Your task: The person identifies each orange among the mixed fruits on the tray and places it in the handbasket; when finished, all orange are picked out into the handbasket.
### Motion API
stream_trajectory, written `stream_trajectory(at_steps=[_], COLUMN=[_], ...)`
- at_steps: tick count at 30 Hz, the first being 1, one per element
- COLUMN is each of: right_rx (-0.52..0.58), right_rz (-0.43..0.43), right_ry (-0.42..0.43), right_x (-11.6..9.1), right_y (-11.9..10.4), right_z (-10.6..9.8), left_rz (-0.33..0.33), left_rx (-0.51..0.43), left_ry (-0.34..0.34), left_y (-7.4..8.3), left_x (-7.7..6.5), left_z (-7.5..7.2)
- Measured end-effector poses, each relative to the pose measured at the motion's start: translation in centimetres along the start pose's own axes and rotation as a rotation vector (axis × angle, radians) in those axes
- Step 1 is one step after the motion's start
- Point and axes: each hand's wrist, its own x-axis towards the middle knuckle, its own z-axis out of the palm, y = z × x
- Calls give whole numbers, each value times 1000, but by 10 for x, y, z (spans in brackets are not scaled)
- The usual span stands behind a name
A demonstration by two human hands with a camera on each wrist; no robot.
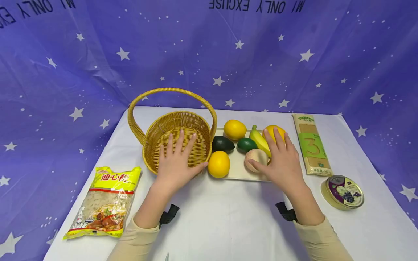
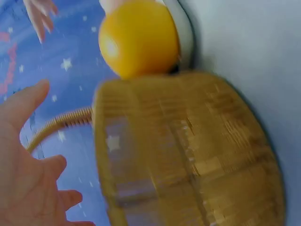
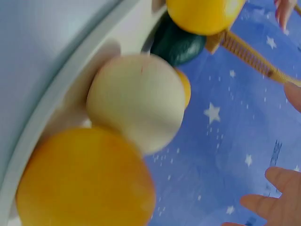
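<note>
In the head view my left hand [image 1: 177, 165] is held over the front of a wicker basket [image 1: 151, 154], fingers spread and holding nothing. My right hand [image 1: 284, 165] has its fingers spread over the right end of a cream tray [image 1: 236, 174], also holding nothing. A pale peach [image 1: 256, 160] lies beside its thumb. An orange [image 1: 275, 133] and a banana [image 1: 260, 141] are partly hidden by its fingers. Further left are a dark avocado [image 1: 223, 144], a smaller green fruit [image 1: 246, 145] and two yellow-orange fruits, one at the back [image 1: 235, 129], one in front [image 1: 219, 164].
A yellow macaroni bag [image 1: 106, 203] lies at the left. To the right are a noodle packet [image 1: 311, 145] and a round tin [image 1: 343, 192]. The basket's tall handle [image 1: 173, 90] arches up behind the left hand. A starry blue cloth [image 1: 196, 54] hangs behind the white table [image 1: 225, 221].
</note>
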Motion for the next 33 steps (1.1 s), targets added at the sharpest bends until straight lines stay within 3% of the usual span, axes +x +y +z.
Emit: stream_trajectory(at_steps=[5,10,15,21,24,29,33], right_rx=[34,117,191,290,324,345,331], right_rz=[73,156,226,290,310,291,275], right_ry=[4,-10,-57,-238,-306,-322,-321], right_x=[-2,-8,-18,-24,-25,-27,-29], right_y=[21,46,65,77,79,82,83], right_z=[-10,-14,-9,0,6,15,20], left_rz=[-72,-162,-228,-240,-261,-326,-348], left_rx=[-72,-244,-427,-705,-785,-903,-1072], left_ry=[20,23,33,4,2,-5,-1], left_y=[-29,-54,-72,-80,-82,-82,-81], left_x=[-13,-32,-45,-50,-52,-54,-55], left_z=[-7,-12,-7,5,12,18,21])
